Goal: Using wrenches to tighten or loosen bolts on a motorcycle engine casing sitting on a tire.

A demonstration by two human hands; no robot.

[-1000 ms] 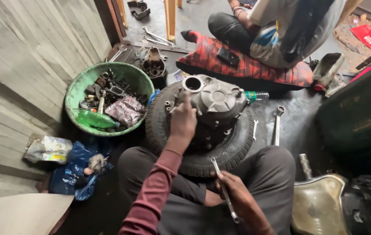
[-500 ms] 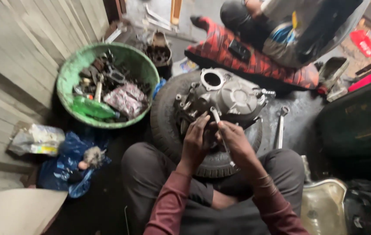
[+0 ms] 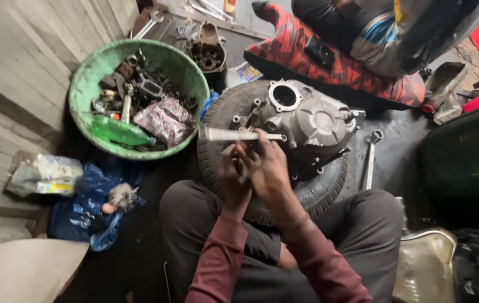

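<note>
Change since half a second ago: both hands have lifted off the engine casing and drawn together at the near edge of the tyre; the slim metal tool now lies level across the fingertips instead of pointing down into the casing.
Left hand (image 3: 232, 174): fingers curled, pressed against the right hand; whether it pinches the tool or only steadies the other hand, I cannot tell.
Right hand (image 3: 267, 165): grasping the slim metal tool (image 3: 239, 134) near its middle, fingertips closed on the shaft.
Tool position: held crosswise, its ends pointing to 9 and 3 o'clock, just above the casing's near edge.
Engine casing (image 3: 306, 126): grey, resting on the tyre (image 3: 318, 193), at 12 o'clock from the hands, with its round opening toward the far side.
Green basin (image 3: 82, 95): at 10 o'clock, full of loose metal parts, a green bottle and a pink wrapper.
Spanner (image 3: 369, 157): on the floor at 3 o'clock, just beside the tyre.
Second person: seated at 1 o'clock on a red patterned cushion (image 3: 340, 67), close behind the casing.
Risk, slip: the tool looks thin and is held by fingertips alone; a greasy grip could let it drop between tyre and knees.
Risk, casing: it sits unclamped on rubber, so a hard push could rock or slide it off.
Risk, fingers: both hands are bunched together, so a skidding tip could jab the left one.
</note>
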